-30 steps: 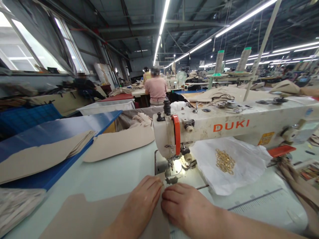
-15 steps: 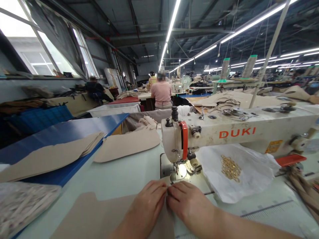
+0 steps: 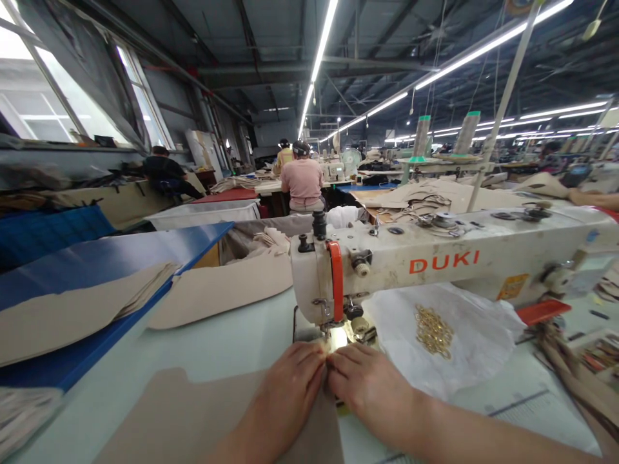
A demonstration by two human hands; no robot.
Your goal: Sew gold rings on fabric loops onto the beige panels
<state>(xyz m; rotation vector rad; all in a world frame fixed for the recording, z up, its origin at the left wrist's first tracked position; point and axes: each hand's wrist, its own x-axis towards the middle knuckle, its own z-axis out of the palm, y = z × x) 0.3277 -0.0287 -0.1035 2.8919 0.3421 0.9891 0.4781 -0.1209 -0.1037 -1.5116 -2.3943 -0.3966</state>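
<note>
My left hand [image 3: 290, 390] lies over a flat beige fabric piece [image 3: 193, 415], its fingers closed on the edge near the needle. My right hand [image 3: 370, 383] pinches the same edge from the right, fingertips almost meeting those of the left. Just beyond the fingertips is the lit needle area of a white sewing machine [image 3: 449, 258] lettered DUKI. The fingers hide the edge they grip and much of the presser foot. The fabric spreads left and toward me across the pale green table [image 3: 232, 351].
Gold-coloured metal rings [image 3: 434, 330] lie on a white plastic sheet [image 3: 387, 319] right of the needle. A beige panel [image 3: 227, 283] sits behind the left hand, and stacked panels [image 3: 91, 309] rest on a blue board [image 3: 203, 238]. A person in pink [image 3: 302, 180] sits ahead.
The view has swung slightly right. Relative to the machine, both hands and the fabric edge have shifted right and closer to the needle. Both hands keep their grip.
</note>
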